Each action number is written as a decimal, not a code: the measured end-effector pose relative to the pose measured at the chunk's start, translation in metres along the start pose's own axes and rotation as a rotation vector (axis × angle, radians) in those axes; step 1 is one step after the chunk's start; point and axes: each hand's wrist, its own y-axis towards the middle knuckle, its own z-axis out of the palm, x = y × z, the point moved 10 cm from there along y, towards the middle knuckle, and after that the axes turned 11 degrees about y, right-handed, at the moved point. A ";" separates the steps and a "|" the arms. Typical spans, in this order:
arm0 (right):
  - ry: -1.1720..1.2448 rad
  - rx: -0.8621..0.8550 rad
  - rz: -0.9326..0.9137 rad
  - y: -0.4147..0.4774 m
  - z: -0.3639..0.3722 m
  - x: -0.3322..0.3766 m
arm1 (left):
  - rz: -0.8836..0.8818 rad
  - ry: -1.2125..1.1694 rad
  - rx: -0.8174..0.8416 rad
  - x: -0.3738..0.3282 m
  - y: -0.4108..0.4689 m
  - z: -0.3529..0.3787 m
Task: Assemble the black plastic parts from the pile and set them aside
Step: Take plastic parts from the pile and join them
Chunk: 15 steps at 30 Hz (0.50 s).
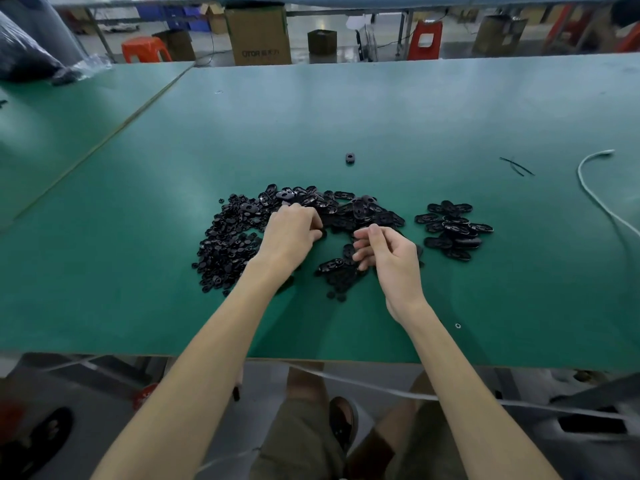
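We judge it early: a small set-aside cluster right of centre, a big pile waiting, our left hand and right hand curled (holding what, we cannot tell).

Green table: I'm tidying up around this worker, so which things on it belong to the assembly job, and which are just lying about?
Job: big pile of small black plastic parts; smaller cluster of black oval plastic pieces right of it; left hand and right hand at the pile.
Lying about: white cord at right; thin black strips.
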 end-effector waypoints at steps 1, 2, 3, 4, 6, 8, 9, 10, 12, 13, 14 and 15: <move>-0.003 0.001 0.002 0.000 0.000 0.000 | 0.000 0.002 -0.002 0.002 -0.002 0.001; -0.007 0.002 0.002 -0.001 0.000 0.000 | -0.005 -0.011 -0.016 0.003 -0.004 0.002; -0.009 0.003 0.002 -0.001 0.000 0.000 | -0.010 -0.032 -0.040 0.003 -0.005 0.001; -0.007 0.003 0.001 -0.002 0.000 0.000 | -0.012 -0.064 -0.071 0.003 -0.006 -0.001; 0.000 0.002 -0.002 -0.002 0.000 0.001 | 0.009 -0.178 -0.109 0.000 -0.009 -0.004; -0.001 0.011 -0.005 -0.002 0.000 0.002 | 0.070 -0.339 -0.077 -0.012 -0.013 -0.002; -0.005 0.020 -0.007 -0.002 0.002 0.002 | 0.106 -0.397 -0.071 -0.018 -0.016 -0.002; -0.010 0.030 -0.011 -0.003 0.003 0.003 | 0.138 -0.433 -0.084 -0.024 -0.018 -0.003; -0.030 0.059 -0.021 -0.004 0.007 0.005 | 0.192 -0.467 -0.135 -0.033 -0.024 -0.007; -0.048 0.081 -0.027 -0.005 0.010 0.005 | 0.220 -0.475 -0.150 -0.037 -0.026 -0.008; -0.065 0.103 -0.033 -0.005 0.012 0.005 | 0.247 -0.482 -0.155 -0.040 -0.028 -0.007; -0.075 0.117 -0.038 -0.006 0.013 0.005 | 0.269 -0.492 -0.149 -0.042 -0.030 -0.006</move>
